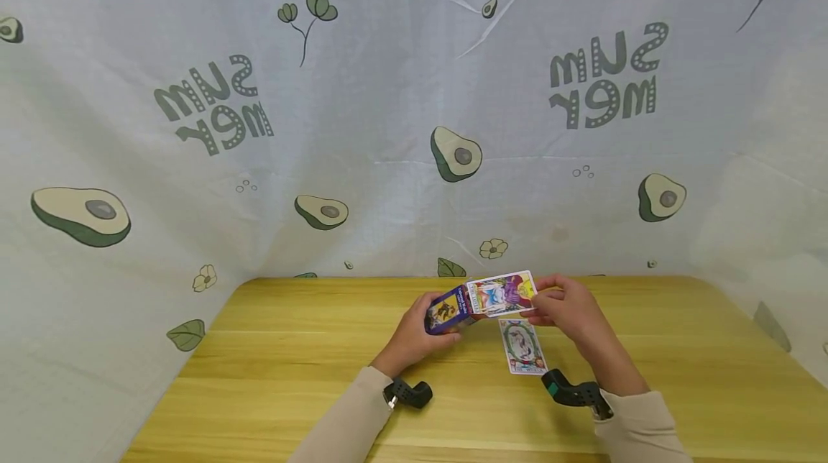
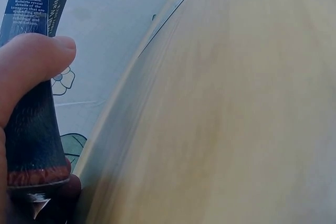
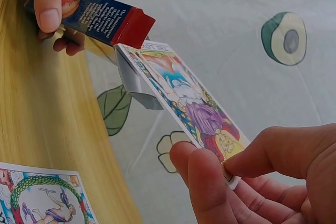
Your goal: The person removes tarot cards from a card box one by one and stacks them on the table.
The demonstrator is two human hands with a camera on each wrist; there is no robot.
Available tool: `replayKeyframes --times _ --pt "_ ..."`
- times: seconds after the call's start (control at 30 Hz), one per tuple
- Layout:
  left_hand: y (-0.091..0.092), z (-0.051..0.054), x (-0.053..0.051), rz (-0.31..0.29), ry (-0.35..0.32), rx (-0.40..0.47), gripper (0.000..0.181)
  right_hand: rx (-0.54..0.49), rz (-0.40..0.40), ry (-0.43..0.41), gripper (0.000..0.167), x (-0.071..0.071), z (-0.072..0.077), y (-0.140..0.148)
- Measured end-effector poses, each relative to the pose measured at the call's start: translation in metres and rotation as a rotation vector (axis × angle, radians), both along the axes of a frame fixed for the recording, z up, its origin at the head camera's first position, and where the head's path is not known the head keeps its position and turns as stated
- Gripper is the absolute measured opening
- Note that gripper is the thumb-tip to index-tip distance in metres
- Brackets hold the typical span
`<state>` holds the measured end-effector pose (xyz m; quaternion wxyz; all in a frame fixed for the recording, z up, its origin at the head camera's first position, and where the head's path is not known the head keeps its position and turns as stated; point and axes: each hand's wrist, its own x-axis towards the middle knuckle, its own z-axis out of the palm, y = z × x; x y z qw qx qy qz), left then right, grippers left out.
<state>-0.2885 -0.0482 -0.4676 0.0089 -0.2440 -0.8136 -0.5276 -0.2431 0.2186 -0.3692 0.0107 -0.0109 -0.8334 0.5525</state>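
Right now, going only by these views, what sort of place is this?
Probably a makeshift recording corner: an avocado-print cloth backdrop hangs behind a wood-grain table, and two black wrist cameras are being worn.

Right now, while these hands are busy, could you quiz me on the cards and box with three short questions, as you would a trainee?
1. Which bare hand grips the dark blue cardboard box?
2. True or false: neither hand touches the rectangular, white-bordered picture card lying on the yellow wooden table.
3. How does the right hand hold the raised, colourful card?
A) flat on its palm
B) pinched at one end
C) between two knuckles

Key: 1. The left hand. 2. True. 3. B.
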Motion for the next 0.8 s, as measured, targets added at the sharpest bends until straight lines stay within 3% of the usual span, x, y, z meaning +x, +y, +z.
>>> replayKeyframes --times 0.8 --pt "0.0 0.0 -0.001 0.007 -0.009 0.014 0.069 -0.045 0.026 0.01 0.038 0.0 0.002 0.016"
